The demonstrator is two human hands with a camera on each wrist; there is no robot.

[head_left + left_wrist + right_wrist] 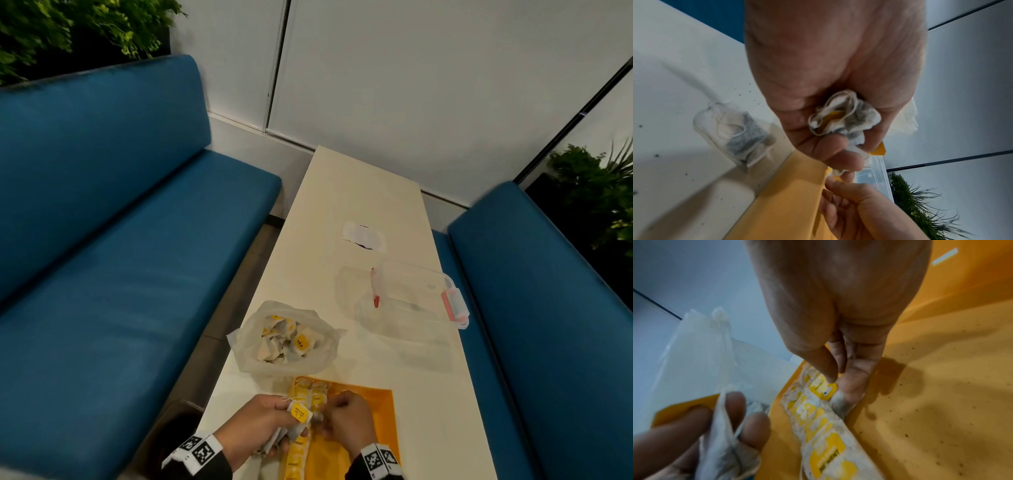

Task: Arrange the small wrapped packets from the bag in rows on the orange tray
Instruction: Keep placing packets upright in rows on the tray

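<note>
several packets (297, 416) gripped in left hand (255, 428), tag reads "relax"; right hand (349, 423) fingers pinch tray packet (823, 390).

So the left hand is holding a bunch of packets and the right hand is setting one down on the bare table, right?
Not the table. The right hand is setting its packet on the orange tray, as the right wrist view shows. The left hand does hold a bunch of packets.

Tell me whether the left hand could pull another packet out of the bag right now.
Probably not yet. The left hand already grips a bunch of packets, so its fingers are full. The bag itself stands open beside the orange tray, with nothing blocking its mouth.
</note>
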